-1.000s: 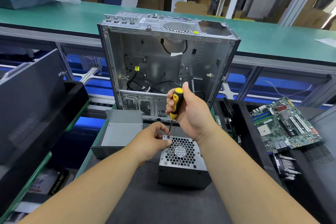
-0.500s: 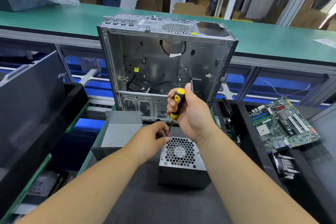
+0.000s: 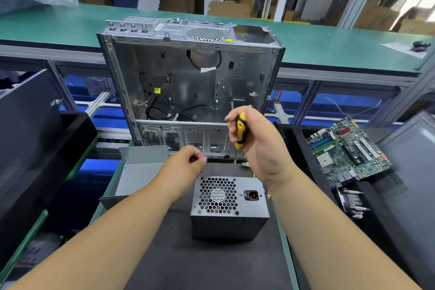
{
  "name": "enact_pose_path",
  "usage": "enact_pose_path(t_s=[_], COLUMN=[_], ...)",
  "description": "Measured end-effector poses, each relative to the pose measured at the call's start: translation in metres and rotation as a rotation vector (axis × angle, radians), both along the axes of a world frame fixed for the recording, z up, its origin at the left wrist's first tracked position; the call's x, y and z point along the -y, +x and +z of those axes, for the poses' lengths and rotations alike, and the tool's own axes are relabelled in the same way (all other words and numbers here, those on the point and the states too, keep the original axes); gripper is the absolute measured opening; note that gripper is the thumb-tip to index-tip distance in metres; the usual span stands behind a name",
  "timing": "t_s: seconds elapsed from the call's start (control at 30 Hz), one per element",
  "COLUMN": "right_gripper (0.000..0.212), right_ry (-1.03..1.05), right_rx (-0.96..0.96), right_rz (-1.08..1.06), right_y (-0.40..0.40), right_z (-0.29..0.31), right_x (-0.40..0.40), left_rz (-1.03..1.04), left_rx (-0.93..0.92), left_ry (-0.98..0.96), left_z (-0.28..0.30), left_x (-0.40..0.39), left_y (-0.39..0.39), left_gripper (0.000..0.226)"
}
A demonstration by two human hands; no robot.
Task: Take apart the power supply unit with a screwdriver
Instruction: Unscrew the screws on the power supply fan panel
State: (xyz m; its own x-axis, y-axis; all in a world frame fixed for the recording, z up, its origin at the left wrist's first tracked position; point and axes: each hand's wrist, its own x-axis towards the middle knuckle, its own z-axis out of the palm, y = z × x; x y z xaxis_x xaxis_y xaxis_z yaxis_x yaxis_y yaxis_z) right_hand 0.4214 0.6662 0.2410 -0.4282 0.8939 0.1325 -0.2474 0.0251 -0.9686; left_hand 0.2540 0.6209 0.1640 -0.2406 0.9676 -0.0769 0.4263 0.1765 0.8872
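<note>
The power supply unit [image 3: 229, 198] is a grey metal box standing on the black mat, its honeycomb fan grille and power socket facing up. My right hand [image 3: 261, 146] grips a yellow-and-black screwdriver [image 3: 241, 130], held upright above and behind the unit's far edge, with its tip off the metal. My left hand [image 3: 186, 165] hovers just left of the unit's far left corner with its fingertips pinched together. Whether a screw sits between them is too small to tell.
An empty open computer case [image 3: 188, 73] stands upright right behind the unit. A grey metal cover [image 3: 138, 172] lies to the left, beside a black bin [image 3: 35, 136]. A green motherboard [image 3: 348, 150] rests in the bin on the right. A green bench [image 3: 329, 47] runs across the back.
Both hands have lifted off the unit's far left corner. The screwdriver moved up and to the right, and the left hand drew back to the left with pinched fingers.
</note>
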Motion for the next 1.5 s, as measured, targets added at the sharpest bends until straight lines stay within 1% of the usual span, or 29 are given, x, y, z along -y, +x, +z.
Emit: enact_pose_path(t_s=[0.07, 0.13, 0.27, 0.33, 0.43, 0.57, 0.67, 0.7, 0.73, 0.8, 0.87, 0.93, 1.1, 1.17, 1.23, 1.33, 1.43, 1.5], right_gripper=[0.02, 0.015, 0.017, 0.016, 0.016, 0.015, 0.017, 0.017, 0.017, 0.016, 0.016, 0.015, 0.013, 0.017, 0.016, 0.008, 0.021, 0.026], right_ry=[0.174, 0.274, 0.279, 0.258, 0.251, 0.266, 0.262, 0.274, 0.277, 0.23, 0.18, 0.155, 0.069, 0.035, 0.003, -0.049, -0.049, -0.03], right_rx=[0.161, 0.258, 0.369, 0.374, 0.385, 0.486, 0.507, 0.537, 0.579, 0.666, 0.796, 0.915, 1.083, 1.102, 1.024, 0.78, 0.524, 0.351], right_rz=[-0.045, -0.043, -0.099, -0.143, -0.198, -0.218, -0.267, -0.294, -0.323, -0.38, -0.424, -0.452, -0.478, -0.483, -0.494, -0.498, -0.467, -0.437], right_y=[0.013, 0.025, 0.048, 0.061, 0.082, 0.108, 0.125, 0.131, 0.136, 0.149, 0.164, 0.178, 0.204, 0.209, 0.209, 0.2, 0.181, 0.166], right_z=[-0.003, -0.007, -0.017, -0.022, -0.028, -0.034, -0.04, -0.042, -0.045, -0.055, -0.067, -0.081, -0.107, -0.111, -0.11, -0.099, -0.078, -0.063], right_x=[0.0, 0.001, 0.0, -0.001, -0.002, -0.002, -0.002, -0.002, -0.003, -0.006, -0.011, -0.015, -0.02, -0.021, -0.019, -0.013, -0.007, -0.003], left_rz=[-0.031, -0.068, -0.156, -0.19, -0.213, -0.238, -0.26, -0.279, -0.304, -0.331, -0.304, -0.301, -0.304, -0.302, -0.304, -0.328, -0.375, -0.422], left_rx=[0.124, 0.227, 0.626, 0.73, 0.804, 0.803, 0.831, 0.801, 0.71, 0.435, 0.235, 0.146, 0.032, 0.024, 0.013, -0.061, -0.161, -0.27], left_ry=[0.041, 0.063, -0.042, -0.091, -0.158, -0.21, -0.217, -0.21, -0.194, -0.141, -0.083, -0.044, 0.034, 0.062, 0.101, 0.164, 0.216, 0.243], left_z=[0.014, 0.028, 0.048, 0.05, 0.045, 0.036, 0.031, 0.03, 0.028, 0.023, 0.019, 0.016, 0.016, 0.016, 0.017, 0.018, 0.016, 0.015], left_x=[-0.003, -0.006, -0.011, -0.013, -0.017, -0.023, -0.027, -0.027, -0.028, -0.03, -0.03, -0.029, -0.023, -0.02, -0.015, -0.006, 0.002, 0.006], left_y=[0.01, 0.024, 0.059, 0.074, 0.092, 0.109, 0.118, 0.121, 0.123, 0.126, 0.128, 0.129, 0.134, 0.134, 0.13, 0.119, 0.104, 0.093], left_gripper=[0.012, 0.013, 0.018, 0.014, 0.014, 0.016, 0.016, 0.017, 0.016, 0.015, 0.017, 0.018, 0.02, 0.022, 0.024, 0.025, 0.025, 0.026])
